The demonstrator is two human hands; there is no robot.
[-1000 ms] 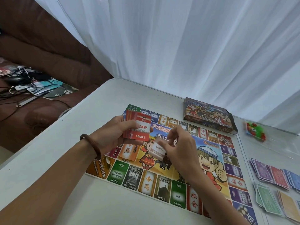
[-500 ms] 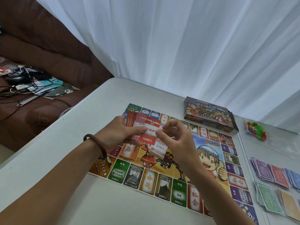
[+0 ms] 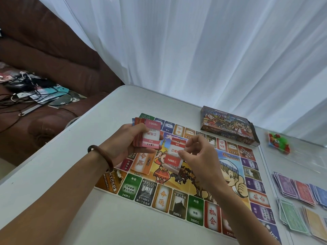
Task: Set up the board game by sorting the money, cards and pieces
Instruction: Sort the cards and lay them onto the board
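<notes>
White table (image 3: 115, 112) by the curtain (image 3: 194, 50) has the game board (image 3: 178, 200) laid flat, left hand (image 3: 123, 145) grips the card deck (image 3: 150, 137) face-up so prices show, right hand (image 3: 200, 161) pinches one red card (image 3: 172, 159) over the board's middle, probably to sort it, money piles (image 3: 299, 190) parked right.

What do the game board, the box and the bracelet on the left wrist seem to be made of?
Game board: thin glossy printed paper or card; it lies flat, with light glare. Box: printed cardboard; an end flap stands open. Bracelet: smooth dark brown, perhaps wood or resin.
</notes>
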